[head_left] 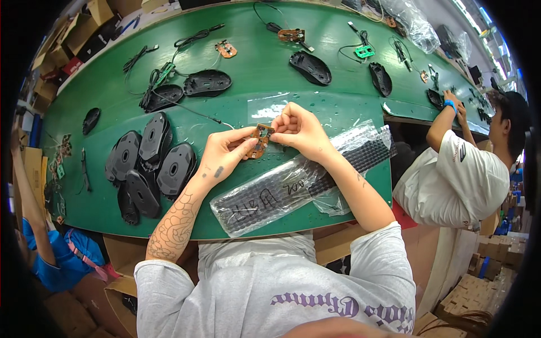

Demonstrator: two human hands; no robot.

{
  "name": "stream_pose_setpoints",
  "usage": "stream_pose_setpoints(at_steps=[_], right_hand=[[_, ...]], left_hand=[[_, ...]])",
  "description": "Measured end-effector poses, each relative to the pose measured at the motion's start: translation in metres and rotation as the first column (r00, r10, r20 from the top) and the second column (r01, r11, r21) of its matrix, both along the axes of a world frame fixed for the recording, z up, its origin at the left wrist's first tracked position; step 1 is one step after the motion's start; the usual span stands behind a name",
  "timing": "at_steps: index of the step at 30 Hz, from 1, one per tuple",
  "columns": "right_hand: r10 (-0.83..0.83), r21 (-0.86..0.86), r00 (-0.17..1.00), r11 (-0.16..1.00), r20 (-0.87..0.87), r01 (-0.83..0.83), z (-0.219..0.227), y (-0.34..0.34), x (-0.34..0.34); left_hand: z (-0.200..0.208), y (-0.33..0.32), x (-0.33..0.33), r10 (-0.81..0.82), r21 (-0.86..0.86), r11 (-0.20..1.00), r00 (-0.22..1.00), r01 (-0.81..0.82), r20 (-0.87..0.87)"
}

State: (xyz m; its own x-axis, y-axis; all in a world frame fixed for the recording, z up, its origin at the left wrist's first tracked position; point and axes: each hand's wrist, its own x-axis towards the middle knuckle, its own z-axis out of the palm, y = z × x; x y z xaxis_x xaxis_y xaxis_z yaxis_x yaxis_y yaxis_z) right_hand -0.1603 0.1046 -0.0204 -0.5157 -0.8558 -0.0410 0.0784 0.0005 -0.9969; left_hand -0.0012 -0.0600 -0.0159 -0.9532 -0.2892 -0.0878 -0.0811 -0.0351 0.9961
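Observation:
Above the green table, my left hand (230,151) pinches a small orange-brown circuit board (258,150) between thumb and fingers. My right hand (300,132) is closed at the board's upper right edge, thumb and forefinger pressed against it. Whether a tiny part sits between those fingertips I cannot make out. Just beyond the hands lies a clear plastic sheet or bag (259,107). Below them, slanting under my right forearm, is a clear bag (265,200) of small black parts, with handwriting on it. A pile of black mouse shells (155,139) lies left of my left forearm.
Across the table's (236,73) far side lie open black mouse shells (207,83), coiled cables (197,37) and loose circuit boards (226,49). A co-worker (459,169) works at the right; another person in blue (53,256) is at the left. Cardboard boxes (121,253) stand beneath the table.

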Motion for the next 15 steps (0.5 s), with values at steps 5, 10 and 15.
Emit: stream_pose_setpoints(at_steps=[5,10,15], right_hand=[[0.012,-0.084,0.995,0.996,0.098,-0.004,-0.004,-0.001,-0.005],[-0.043,-0.106,0.984,0.993,0.171,0.062,-0.008,-0.001,-0.007],[-0.084,-0.079,0.984,0.992,0.157,0.097,-0.011,-0.003,-0.008]], left_hand=[[0.005,0.012,-0.005,0.131,-0.227,0.963,0.988,-0.148,-0.086],[-0.003,0.016,-0.007,0.082,-0.657,0.644,0.890,-0.392,-0.449],[-0.010,0.033,-0.010,-0.208,-0.868,0.312,0.863,-0.387,-0.460]])
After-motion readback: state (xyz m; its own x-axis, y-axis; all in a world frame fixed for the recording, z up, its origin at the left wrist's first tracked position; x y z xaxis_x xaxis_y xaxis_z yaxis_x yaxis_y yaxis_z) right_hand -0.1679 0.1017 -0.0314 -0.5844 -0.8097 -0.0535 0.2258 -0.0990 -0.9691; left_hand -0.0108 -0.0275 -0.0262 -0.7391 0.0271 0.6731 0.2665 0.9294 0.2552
